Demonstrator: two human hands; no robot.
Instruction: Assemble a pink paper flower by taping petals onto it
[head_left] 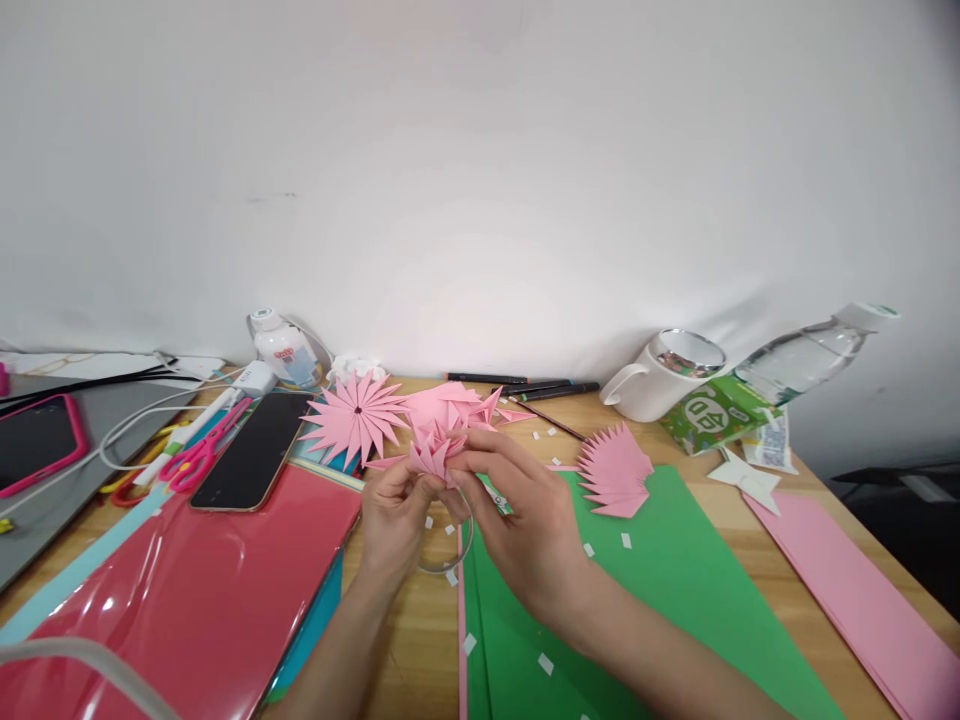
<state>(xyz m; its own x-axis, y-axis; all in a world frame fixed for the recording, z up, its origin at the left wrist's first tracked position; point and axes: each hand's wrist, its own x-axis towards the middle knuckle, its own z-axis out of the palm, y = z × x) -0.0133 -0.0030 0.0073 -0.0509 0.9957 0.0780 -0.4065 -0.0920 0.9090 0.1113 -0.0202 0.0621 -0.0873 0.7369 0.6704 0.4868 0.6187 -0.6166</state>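
Between the fingertips of my left hand [396, 510] and my right hand [521, 510] is a pink folded-paper piece [435, 452] with pointed pleats. Both hands pinch it from below, one on each side, above the table. Below the fingers shows part of a thin pale ring [442, 570], perhaps a tape roll; the hands cover the rest. Just behind the hands lie a round pink paper pinwheel [358, 412] and more folded pink paper [450, 405]. To the right, a fan of pink paper points [615, 470] rests at the edge of the green paper [675, 590].
On the left are red sheets in a clear sleeve [187, 600], a black phone [251, 450] and pink scissors [196, 460]. Markers [551, 388] lie by the wall. A white mug [660, 375], water bottle [810, 350] and pink paper strips [855, 590] are right. White scraps [545, 664] are scattered.
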